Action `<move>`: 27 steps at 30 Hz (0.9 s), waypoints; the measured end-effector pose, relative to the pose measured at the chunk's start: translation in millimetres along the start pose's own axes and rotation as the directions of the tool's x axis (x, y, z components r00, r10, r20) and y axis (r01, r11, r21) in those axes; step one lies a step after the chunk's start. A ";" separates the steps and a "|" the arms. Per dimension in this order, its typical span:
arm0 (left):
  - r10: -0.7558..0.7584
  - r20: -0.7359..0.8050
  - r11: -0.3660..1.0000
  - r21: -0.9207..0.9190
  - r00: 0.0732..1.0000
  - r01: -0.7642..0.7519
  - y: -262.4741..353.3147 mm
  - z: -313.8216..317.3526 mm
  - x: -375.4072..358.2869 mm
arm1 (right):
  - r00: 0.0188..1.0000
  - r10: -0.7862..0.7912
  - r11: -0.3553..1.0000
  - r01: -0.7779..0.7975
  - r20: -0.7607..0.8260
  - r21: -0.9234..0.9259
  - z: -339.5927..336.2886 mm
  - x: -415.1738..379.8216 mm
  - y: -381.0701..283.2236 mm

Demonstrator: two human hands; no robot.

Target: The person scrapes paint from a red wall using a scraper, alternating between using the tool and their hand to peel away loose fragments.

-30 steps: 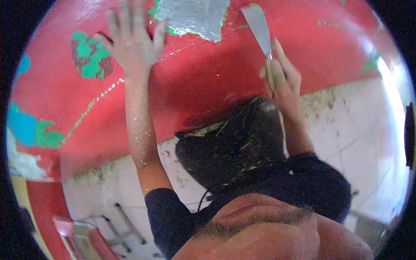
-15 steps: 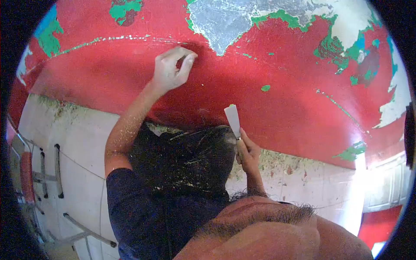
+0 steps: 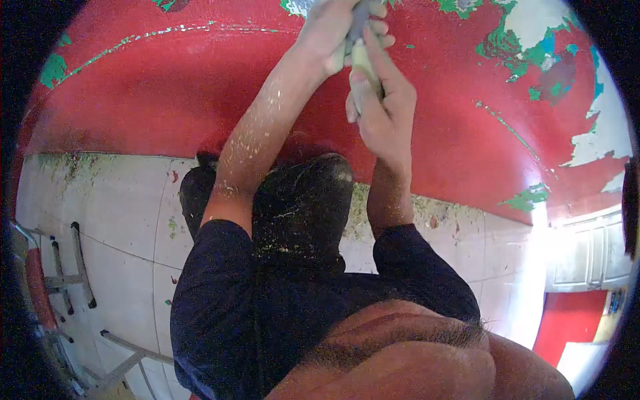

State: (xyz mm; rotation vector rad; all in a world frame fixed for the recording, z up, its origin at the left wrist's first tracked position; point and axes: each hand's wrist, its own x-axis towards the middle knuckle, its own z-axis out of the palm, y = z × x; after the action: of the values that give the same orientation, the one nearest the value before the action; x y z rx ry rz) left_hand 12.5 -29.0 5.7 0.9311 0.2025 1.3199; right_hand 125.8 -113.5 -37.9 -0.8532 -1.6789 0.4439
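Observation:
My right hand [image 3: 387, 113] is closed round the pale handle of a putty knife [image 3: 365, 67], its blade pointing up toward the wall. My left hand [image 3: 328, 33] is at the blade end, its fingers curled round behind the blade. Both hands are raised in front of the red painted wall [image 3: 200, 87], close to a pale patch [image 3: 298, 7] of bared surface at the top edge. The blade's tip is cut off or hidden at the top of the view.
Peeling green and white patches [image 3: 527, 40] show on the wall's right side. Paint debris [image 3: 433, 210] lies along the wall's foot on the pale tiled floor [image 3: 127, 207]. A metal frame with dark-tipped legs [image 3: 80, 263] stands at left. Cabinet doors [image 3: 590, 257] are at right.
My right hand has lifted the putty knife from near my knee up to the wall. My left hand has moved up and right and closed on its blade. The view has shifted slightly.

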 end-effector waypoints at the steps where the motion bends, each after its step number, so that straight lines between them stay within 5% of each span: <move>1: 0.014 0.030 1.000 -0.003 0.999 -0.014 1.2 -1.0 7.1 | 0.994 -0.075 0.994 0.067 -0.086 -0.087 5.4 6.8 2.8; 5: 0.034 -0.094 0.999 -0.038 0.995 -0.038 7.8 14.5 5.7 | 0.924 -0.239 0.935 0.135 -0.300 -0.328 21.2 25.9 -7.9; 11: 0.057 0.221 0.985 -0.171 0.974 -0.019 13.4 -24.2 36.2 | 0.908 -0.349 0.699 0.087 -0.232 -0.710 42.1 32.6 -29.4; 14: 0.004 -0.033 0.995 -0.104 0.999 -0.007 12.7 8.1 7.1 | 0.917 -0.305 0.746 0.061 -0.259 -0.663 37.6 21.7 -28.8; 17: 0.028 0.098 0.985 -0.173 0.995 -0.010 16.7 -6.6 38.6 | 0.860 -0.457 0.594 0.106 -0.226 -0.798 42.3 45.0 -23.2; 20: -0.054 0.125 0.974 -0.213 0.991 0.080 10.9 -12.7 40.5 | 0.932 -0.291 0.618 0.009 -0.218 -0.786 44.2 34.5 -38.7; 21: -0.023 0.021 0.997 -0.075 1.000 0.024 9.0 2.3 17.3 | 0.932 -0.274 0.641 -0.006 -0.236 -0.767 45.8 29.3 -38.5; 25: -0.009 0.023 0.994 -0.113 1.000 0.011 13.9 3.7 37.1 | 0.906 -0.318 0.679 0.014 -0.278 -0.734 45.0 28.9 -36.1; 27: -0.028 0.016 0.998 0.056 0.999 0.027 14.1 3.2 28.6 | 0.878 -0.401 0.659 0.079 -0.261 -0.748 42.0 35.3 -30.2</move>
State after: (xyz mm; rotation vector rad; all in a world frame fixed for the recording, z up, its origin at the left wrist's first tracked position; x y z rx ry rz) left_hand 12.4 -5.8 27.7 0.9827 0.2390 1.2857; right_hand 73.5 -101.7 -5.5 -1.1572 -1.5234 -0.6263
